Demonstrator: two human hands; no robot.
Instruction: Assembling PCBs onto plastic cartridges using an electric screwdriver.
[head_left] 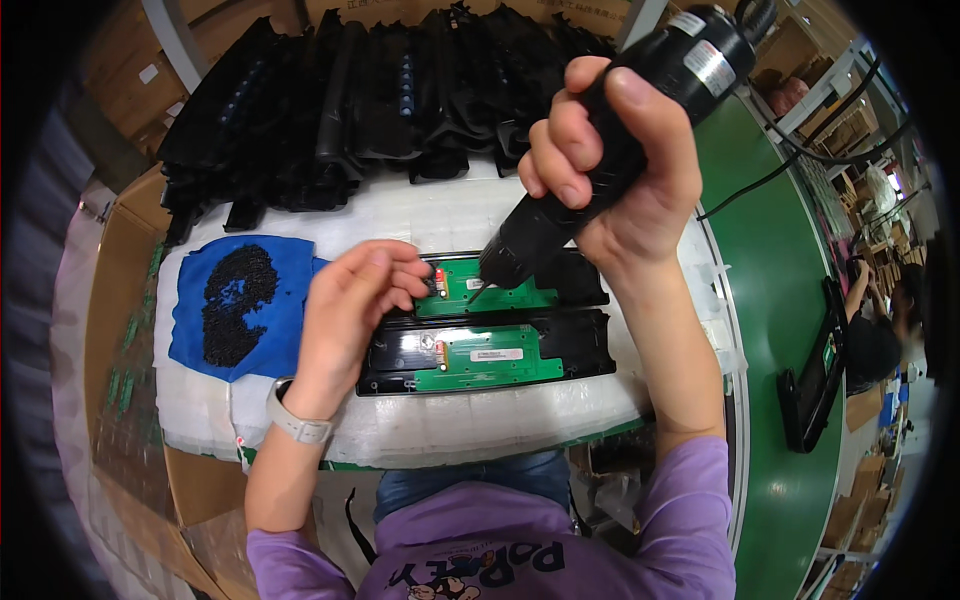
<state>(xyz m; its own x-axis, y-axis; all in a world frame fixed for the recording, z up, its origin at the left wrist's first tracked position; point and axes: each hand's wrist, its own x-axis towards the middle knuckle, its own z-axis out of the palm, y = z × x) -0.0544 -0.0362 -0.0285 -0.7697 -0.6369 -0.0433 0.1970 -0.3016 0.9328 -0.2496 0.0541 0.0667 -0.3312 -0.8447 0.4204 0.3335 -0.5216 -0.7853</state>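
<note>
Black electric screwdriver (610, 150) clenched in the right hand (610, 165), its tip on the upper green circuit board (480, 288) mid-worktop (440, 425), left hand (350, 300) pinching at the board's left end, second board (485, 357) just below, blue cloth (190, 300) of black screws (235, 300) at left.

Desk (420, 425) covered with a white padded sheet, its front edge curving toward the viewer. Lying directly on it: at left, a blue cloth (195, 325) carrying a heap of small black screws (235, 300); at centre, two long black trays side by side, the far tray (575, 280) and the near tray (580, 350), each bearing a green circuit board (490, 355); along the rear edge, a stacked row of black plastic parts (360, 100), reaching from the left corner to about the middle. To the right, a green conveyor belt (775, 300) runs beside the desk.
</note>
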